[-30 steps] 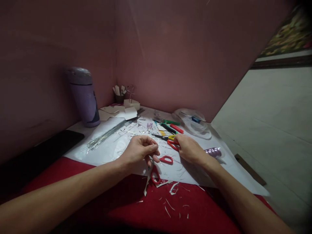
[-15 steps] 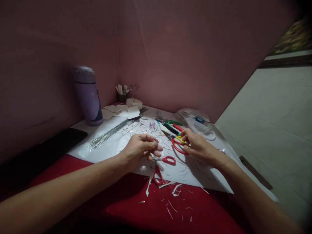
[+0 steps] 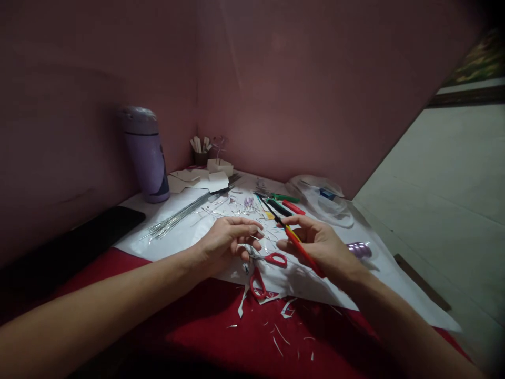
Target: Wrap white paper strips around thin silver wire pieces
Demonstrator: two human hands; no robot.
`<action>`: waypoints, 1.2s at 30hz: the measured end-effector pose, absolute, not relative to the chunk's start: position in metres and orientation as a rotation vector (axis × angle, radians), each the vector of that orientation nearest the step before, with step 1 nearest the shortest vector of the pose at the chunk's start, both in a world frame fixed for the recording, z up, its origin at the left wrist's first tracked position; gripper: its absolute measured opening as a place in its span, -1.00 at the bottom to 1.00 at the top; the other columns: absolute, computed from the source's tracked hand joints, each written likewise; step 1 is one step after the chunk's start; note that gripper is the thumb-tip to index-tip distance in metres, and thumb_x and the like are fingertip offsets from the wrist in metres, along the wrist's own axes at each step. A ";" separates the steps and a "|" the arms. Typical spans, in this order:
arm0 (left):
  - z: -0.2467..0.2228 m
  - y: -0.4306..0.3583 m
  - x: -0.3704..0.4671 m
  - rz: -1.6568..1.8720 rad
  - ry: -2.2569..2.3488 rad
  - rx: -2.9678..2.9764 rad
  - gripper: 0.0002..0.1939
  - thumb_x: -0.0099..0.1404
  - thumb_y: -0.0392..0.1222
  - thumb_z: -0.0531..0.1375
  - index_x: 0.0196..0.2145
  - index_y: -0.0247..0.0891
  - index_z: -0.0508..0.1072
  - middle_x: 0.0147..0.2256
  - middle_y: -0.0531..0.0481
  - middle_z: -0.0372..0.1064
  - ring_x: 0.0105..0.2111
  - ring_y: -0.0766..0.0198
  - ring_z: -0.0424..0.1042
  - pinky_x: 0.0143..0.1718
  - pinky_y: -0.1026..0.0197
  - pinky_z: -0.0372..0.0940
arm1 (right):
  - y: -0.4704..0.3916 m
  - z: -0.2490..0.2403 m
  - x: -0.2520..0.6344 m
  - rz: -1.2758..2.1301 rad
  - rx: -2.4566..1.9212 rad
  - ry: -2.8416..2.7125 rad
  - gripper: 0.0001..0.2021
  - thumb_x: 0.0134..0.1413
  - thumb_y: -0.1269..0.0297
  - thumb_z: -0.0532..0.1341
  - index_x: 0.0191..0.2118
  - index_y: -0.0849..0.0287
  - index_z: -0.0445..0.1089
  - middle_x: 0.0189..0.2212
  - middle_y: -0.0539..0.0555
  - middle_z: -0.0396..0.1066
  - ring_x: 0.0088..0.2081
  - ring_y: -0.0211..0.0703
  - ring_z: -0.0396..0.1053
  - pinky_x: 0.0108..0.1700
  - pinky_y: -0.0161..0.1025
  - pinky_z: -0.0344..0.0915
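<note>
My right hand [image 3: 315, 239] grips a pair of scissors with red and yellow handles [image 3: 300, 245], their dark blades pointing up and to the left. The blades look closed. My left hand [image 3: 231, 238] is pinched with thumb against forefinger; a tiny pale piece seems to be between the tips, too small to name. Just under the left fingers lies a second pair of scissors with red handles [image 3: 276, 259], opened on the white sheet. Thin cut scraps [image 3: 288, 307] are scattered around it on the red cloth.
A purple bottle [image 3: 145, 158] stands at the left beside a dark flat object [image 3: 98, 231]. Thin wires [image 3: 179, 215] lie on the white sheet [image 3: 158, 250]. Green-handled pliers [image 3: 284, 198], a plastic bag [image 3: 315, 200] and a purple ribbon roll [image 3: 360, 250] are farther right.
My right hand has lifted the red-and-yellow scissors off the sheet and turned them upright, bringing them nearer my left hand. The purple roll has come into fuller view. My left hand has hardly moved.
</note>
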State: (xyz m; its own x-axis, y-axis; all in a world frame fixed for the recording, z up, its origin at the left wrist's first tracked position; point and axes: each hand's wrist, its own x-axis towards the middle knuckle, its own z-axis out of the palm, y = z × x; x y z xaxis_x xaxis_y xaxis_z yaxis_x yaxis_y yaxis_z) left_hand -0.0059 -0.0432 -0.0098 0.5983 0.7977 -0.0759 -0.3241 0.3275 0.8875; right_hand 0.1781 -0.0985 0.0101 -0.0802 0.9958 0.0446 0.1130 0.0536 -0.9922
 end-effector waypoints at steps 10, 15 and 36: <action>-0.011 -0.053 -0.002 0.716 0.609 1.098 -0.86 0.13 -0.30 0.21 -0.34 -0.43 0.46 -0.60 -0.02 0.34 -0.67 0.41 0.30 -0.71 0.39 0.23 | -0.106 -0.004 0.155 1.167 -1.067 -1.148 -0.53 -0.34 0.34 0.43 -0.24 0.13 0.24 -0.56 -0.10 0.39 -0.48 -0.26 0.35 -0.39 -0.28 0.33; -0.013 -0.053 -0.002 0.690 0.509 1.109 -0.85 0.08 -0.30 0.25 -0.34 -0.41 0.46 -0.59 0.00 0.34 -0.69 0.45 0.27 -0.68 0.38 0.22 | -0.108 -0.002 0.159 1.311 -1.031 -1.029 -0.53 -0.32 0.39 0.42 -0.21 0.15 0.25 -0.55 -0.10 0.35 -0.57 -0.36 0.31 -0.52 -0.41 0.25; -0.014 -0.056 -0.002 0.712 0.599 1.207 -0.83 0.10 -0.16 0.24 -0.46 -0.32 0.37 -0.62 0.05 0.31 -0.77 0.43 0.26 -0.74 0.38 0.13 | -0.108 -0.007 0.153 1.208 -1.005 -1.129 -0.52 -0.27 0.32 0.41 -0.17 0.13 0.24 -0.53 -0.11 0.35 -0.49 -0.30 0.36 -0.37 -0.31 0.34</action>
